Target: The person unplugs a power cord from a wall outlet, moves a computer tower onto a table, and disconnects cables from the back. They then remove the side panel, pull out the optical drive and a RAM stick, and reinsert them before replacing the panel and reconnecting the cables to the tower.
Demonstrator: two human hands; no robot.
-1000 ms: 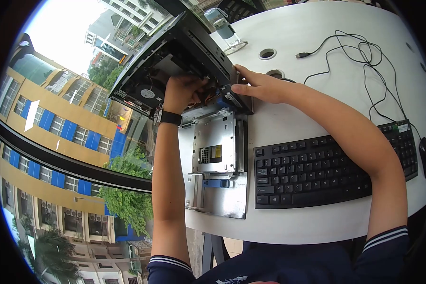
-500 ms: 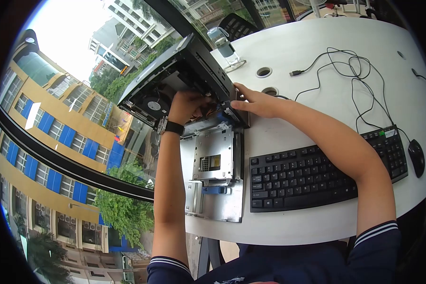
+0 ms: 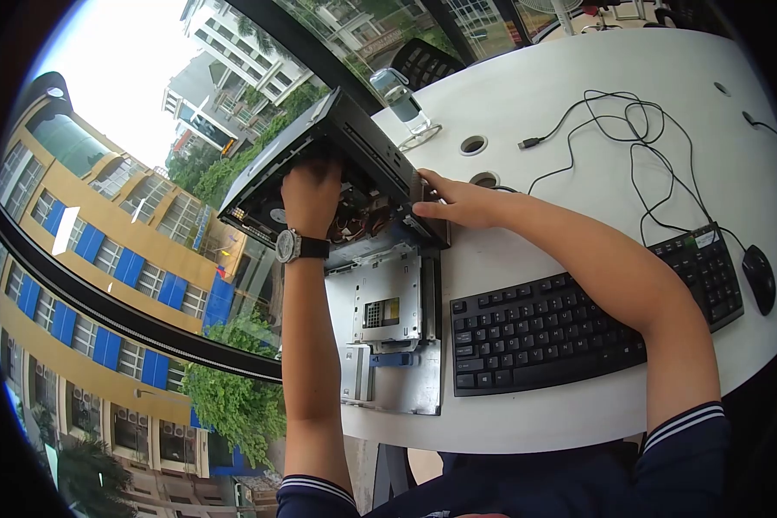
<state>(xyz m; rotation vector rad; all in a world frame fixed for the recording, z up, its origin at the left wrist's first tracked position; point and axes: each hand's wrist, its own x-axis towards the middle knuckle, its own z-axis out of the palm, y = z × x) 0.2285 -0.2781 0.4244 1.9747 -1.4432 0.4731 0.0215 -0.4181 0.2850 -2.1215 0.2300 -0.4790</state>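
A black desktop computer case (image 3: 373,142) stands tilted in view at the table's left edge, its side open. My left hand (image 3: 312,200), with a watch (image 3: 290,246) on the wrist, reaches into the case's upper part. Its fingers are lost in the dark interior. Bundled wires (image 3: 367,223) show just right of that hand. My right hand (image 3: 464,204) grips the case's front edge, thumb on the near side and fingers along the front panel. Below the case, a silver metal drive bracket (image 3: 390,289) lies on a metal side panel (image 3: 414,393).
A black keyboard (image 3: 544,341) lies under my right forearm, with a mouse (image 3: 758,276) beside it. Loose cables (image 3: 647,129) are spread across the white table (image 3: 570,65). A water bottle (image 3: 401,99) stands behind the case. The window frame (image 3: 129,302) is close on the left.
My left hand has moved from the wires near the case's front up and left, deeper into the interior. My right hand keeps its hold. The view has shifted slightly.
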